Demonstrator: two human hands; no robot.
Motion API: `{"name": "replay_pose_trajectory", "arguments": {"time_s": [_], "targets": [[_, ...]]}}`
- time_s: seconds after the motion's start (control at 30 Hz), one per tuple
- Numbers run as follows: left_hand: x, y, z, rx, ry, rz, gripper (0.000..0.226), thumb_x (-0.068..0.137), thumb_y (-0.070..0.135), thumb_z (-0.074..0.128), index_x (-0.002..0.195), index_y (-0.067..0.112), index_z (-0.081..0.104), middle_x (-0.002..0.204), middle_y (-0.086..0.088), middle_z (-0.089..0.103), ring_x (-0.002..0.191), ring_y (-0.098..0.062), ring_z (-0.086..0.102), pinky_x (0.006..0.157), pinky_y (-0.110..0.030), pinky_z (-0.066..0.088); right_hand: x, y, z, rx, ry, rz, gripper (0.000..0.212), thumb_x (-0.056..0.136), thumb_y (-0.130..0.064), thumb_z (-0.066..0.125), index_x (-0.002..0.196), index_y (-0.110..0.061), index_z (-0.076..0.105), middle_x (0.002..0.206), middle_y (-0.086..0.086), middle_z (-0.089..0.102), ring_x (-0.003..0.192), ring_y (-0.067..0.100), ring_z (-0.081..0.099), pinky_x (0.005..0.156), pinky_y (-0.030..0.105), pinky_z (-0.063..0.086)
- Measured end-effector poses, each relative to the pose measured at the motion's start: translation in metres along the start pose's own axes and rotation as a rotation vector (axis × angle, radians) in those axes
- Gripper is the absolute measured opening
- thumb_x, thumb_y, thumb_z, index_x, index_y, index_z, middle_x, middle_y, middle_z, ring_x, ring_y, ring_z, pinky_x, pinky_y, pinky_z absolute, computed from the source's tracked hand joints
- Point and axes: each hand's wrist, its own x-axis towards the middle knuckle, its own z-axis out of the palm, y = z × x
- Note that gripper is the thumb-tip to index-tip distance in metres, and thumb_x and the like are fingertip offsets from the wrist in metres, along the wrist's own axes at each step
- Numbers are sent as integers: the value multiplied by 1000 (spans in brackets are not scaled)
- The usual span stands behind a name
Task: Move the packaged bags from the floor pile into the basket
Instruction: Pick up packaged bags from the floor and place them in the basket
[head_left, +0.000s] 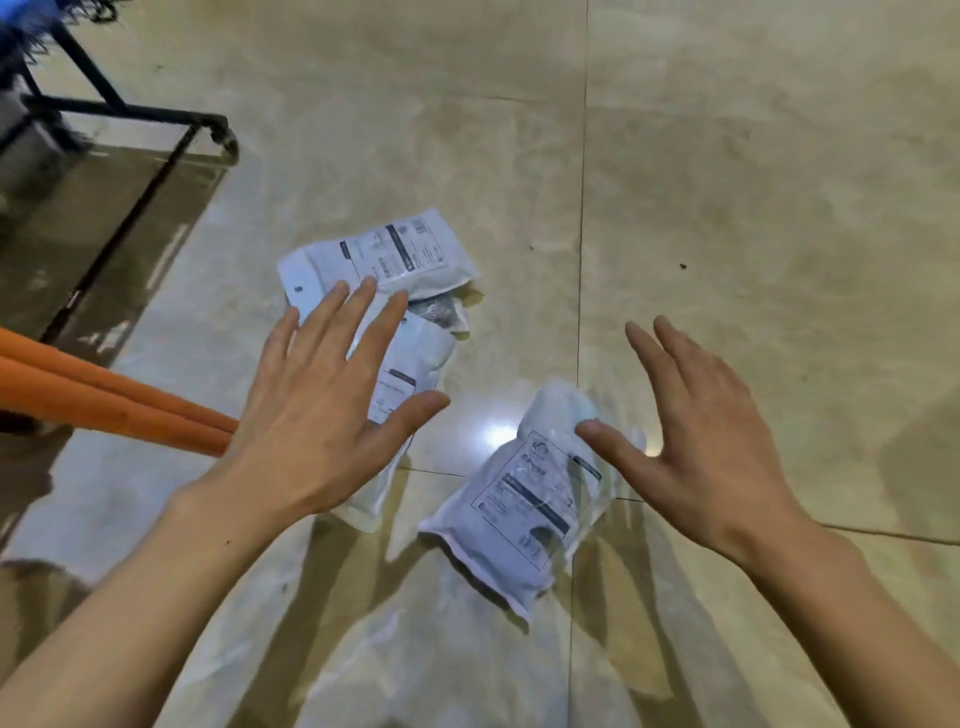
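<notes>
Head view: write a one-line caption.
Open left hand and right hand reach toward packaged bags on the floor.

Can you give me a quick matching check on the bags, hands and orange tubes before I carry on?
Things:
1. left hand
2. right hand
3. far bag
4. orange tubes

States or places:
A. label up, farthest from the camera
B. open, thumb over the near bag
C. at the left edge of the view
D. open, fingers spread over the middle bag

Pairs: 1-D, 2-B, 3-A, 4-C
</notes>
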Motion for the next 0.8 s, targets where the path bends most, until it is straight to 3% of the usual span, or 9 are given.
{"name": "replay_pose_trajectory", "arguments": {"time_s": [0.17,0.33,0.5,0.63,0.73,0.8], "targets": [[-15,-12,5,-36,-9,-62,98,92,86,11,163,21,29,170,-10,28,157,-32,25,124,-56,20,-12,-5,12,37,-49,117,95,88,-84,33,163,-27,26,169,4,31,152,27,35,120,45,32],[-16,-17,-2,-81,31,-104,94,92,84,17,163,24,27,171,-7,26,157,-29,23,125,-54,19,-29,-4,44,209,-154,402,82,92,-69,55,158,-26,33,156,3,47,139,27,49,102,42,46],[-15,-25,1,-85,57,-115,92,92,83,22,164,26,23,172,-4,22,159,-25,19,127,-52,16,-29,1,103,485,-254,781,83,88,-61,71,144,-9,38,135,15,62,119,36,62,86,41,50],[-23,-33,4,-98,54,-139,92,92,82,22,164,25,24,171,-7,26,158,-26,23,127,-53,18,-23,-7,130,797,-170,1061,87,79,-50,86,135,-1,42,128,17,63,111,39,63,86,43,54],[-24,-37,8,-100,50,-152,92,92,81,23,163,23,26,169,-9,31,155,-29,29,125,-53,22,-16,-21,140,883,-139,1160,90,73,-44,92,132,-3,37,118,16,57,108,41,64,93,52,57],[-22,-40,15,-120,33,-162,91,92,80,25,163,23,27,168,-9,32,153,-30,33,124,-52,26,-10,-25,145,948,-141,1180,88,65,-45,95,122,0,45,109,13,63,97,37,68,88,52,61]]}}
